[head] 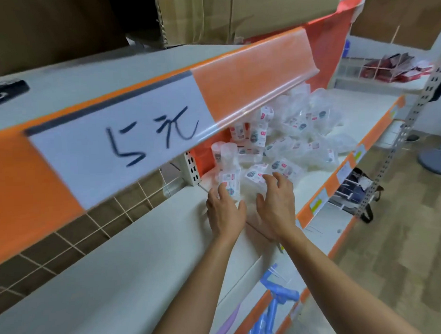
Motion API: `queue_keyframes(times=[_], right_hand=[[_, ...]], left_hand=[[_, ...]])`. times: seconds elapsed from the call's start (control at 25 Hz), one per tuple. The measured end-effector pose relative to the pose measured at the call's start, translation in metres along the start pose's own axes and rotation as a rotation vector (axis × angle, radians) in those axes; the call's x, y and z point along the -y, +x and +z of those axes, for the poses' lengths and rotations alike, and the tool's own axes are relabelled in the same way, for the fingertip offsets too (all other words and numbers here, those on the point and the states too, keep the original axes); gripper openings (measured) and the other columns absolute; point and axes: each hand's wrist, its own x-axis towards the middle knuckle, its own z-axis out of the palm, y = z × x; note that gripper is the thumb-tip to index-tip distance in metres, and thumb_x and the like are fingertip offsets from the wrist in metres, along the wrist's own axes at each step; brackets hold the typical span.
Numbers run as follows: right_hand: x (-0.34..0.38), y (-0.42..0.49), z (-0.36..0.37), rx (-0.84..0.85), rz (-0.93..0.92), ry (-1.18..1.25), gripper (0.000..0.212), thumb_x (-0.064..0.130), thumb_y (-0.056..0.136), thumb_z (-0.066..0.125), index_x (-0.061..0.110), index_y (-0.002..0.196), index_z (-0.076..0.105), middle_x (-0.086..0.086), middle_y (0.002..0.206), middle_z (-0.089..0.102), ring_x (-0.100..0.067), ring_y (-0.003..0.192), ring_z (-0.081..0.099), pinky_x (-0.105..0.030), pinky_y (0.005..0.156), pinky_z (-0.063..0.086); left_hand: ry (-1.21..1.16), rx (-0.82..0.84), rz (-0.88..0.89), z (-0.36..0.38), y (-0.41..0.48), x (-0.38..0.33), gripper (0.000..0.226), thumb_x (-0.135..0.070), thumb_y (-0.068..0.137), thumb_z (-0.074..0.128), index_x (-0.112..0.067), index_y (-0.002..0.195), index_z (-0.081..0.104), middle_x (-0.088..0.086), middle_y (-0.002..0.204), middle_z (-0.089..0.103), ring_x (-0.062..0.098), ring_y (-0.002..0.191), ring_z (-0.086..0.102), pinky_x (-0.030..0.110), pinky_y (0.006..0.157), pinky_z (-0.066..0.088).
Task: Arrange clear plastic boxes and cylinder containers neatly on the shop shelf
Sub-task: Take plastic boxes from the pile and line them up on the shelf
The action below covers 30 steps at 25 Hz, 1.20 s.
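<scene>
Left hand [224,213] grips clear cylinder [229,182] on shelf [154,244]; right hand [278,206] fingers spread, over clear box [256,175]

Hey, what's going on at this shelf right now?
A person is sorting clear plastic containers on a white shop shelf. The left hand has its fingers on a labelled clear container; whether it grips it is unclear. The right hand reaches with spread fingers over a flat clear box. Behind them, a jumbled pile of containers is not yet arranged.
</scene>
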Motion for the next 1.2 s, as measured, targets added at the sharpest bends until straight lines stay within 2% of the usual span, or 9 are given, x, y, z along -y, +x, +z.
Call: queue_keyframes(times=[0.12,0.2,0.32,0.4,0.6,0.84,1.0,1.2], right_hand=[[-0.01,0.021,0.006,0.047,-0.002,-0.003,0.05,0.018,0.082,0.062,0.005,0.128,0.048,-0.02,0.138,0.041,-0.036,0.127,0.035,-0.041,0.103,0.03],[-0.017,0.027,0.011,0.058,-0.033,-0.014,0.044,0.021,0.081,0.063,0.006,0.121,0.054,-0.018,0.132,0.047,-0.035,0.121,0.04,-0.042,0.098,0.034],[-0.022,0.031,0.014,0.056,-0.085,0.002,0.036,0.021,0.078,0.064,0.008,0.111,0.06,-0.015,0.121,0.053,-0.034,0.112,0.046,-0.042,0.09,0.037],[-0.023,0.034,0.013,0.076,-0.088,0.013,0.035,0.02,0.078,0.064,0.01,0.111,0.061,-0.015,0.122,0.053,-0.034,0.112,0.044,-0.041,0.09,0.036],[-0.021,0.035,0.01,0.154,-0.109,0.134,0.042,0.009,0.077,0.062,0.009,0.118,0.057,-0.017,0.127,0.046,-0.033,0.118,0.036,-0.033,0.097,0.028],[0.003,0.016,0.012,0.224,-0.231,0.289,0.052,-0.008,0.066,0.056,0.004,0.116,0.058,-0.018,0.124,0.047,-0.035,0.116,0.038,-0.027,0.093,0.029],[0.028,-0.01,0.021,0.336,-0.27,0.316,0.055,-0.006,0.065,0.056,0.005,0.118,0.057,-0.017,0.126,0.047,-0.034,0.117,0.037,-0.028,0.095,0.03],[0.072,-0.056,0.036,0.459,-0.347,0.371,0.053,-0.004,0.067,0.058,0.004,0.119,0.056,-0.016,0.13,0.044,-0.032,0.122,0.034,-0.02,0.095,0.025]], left_hand=[[-0.046,-0.029,-0.119,0.012,0.014,-0.007,0.081,-0.036,0.081,0.067,-0.014,0.146,0.024,0.015,0.133,0.042,0.034,0.117,0.042,0.042,0.093,0.04],[-0.056,-0.046,-0.171,0.019,0.016,-0.009,0.084,-0.037,0.08,0.068,-0.017,0.147,0.022,0.015,0.13,0.045,0.033,0.115,0.044,0.04,0.093,0.037],[-0.067,-0.079,-0.213,0.028,0.017,-0.007,0.08,-0.034,0.079,0.067,-0.021,0.146,0.025,0.014,0.129,0.048,0.033,0.115,0.045,0.039,0.094,0.037],[-0.093,-0.104,-0.234,0.03,0.017,-0.007,0.078,-0.032,0.078,0.068,-0.021,0.145,0.029,0.014,0.127,0.049,0.033,0.115,0.046,0.04,0.096,0.038],[-0.172,-0.15,-0.28,0.024,0.008,-0.006,0.068,-0.025,0.078,0.071,-0.013,0.138,0.041,0.012,0.129,0.049,0.029,0.118,0.043,0.035,0.097,0.037],[-0.112,-0.241,-0.357,-0.001,-0.014,0.018,0.062,-0.021,0.073,0.071,-0.014,0.13,0.049,0.01,0.125,0.054,0.028,0.115,0.047,0.035,0.097,0.038],[-0.046,-0.28,-0.411,-0.029,-0.037,0.047,0.057,-0.017,0.072,0.067,-0.017,0.127,0.051,0.007,0.122,0.056,0.025,0.114,0.047,0.03,0.095,0.036],[0.021,-0.347,-0.444,-0.07,-0.075,0.09,0.051,-0.013,0.072,0.066,-0.014,0.122,0.059,0.004,0.121,0.061,0.025,0.116,0.049,0.03,0.096,0.037]])
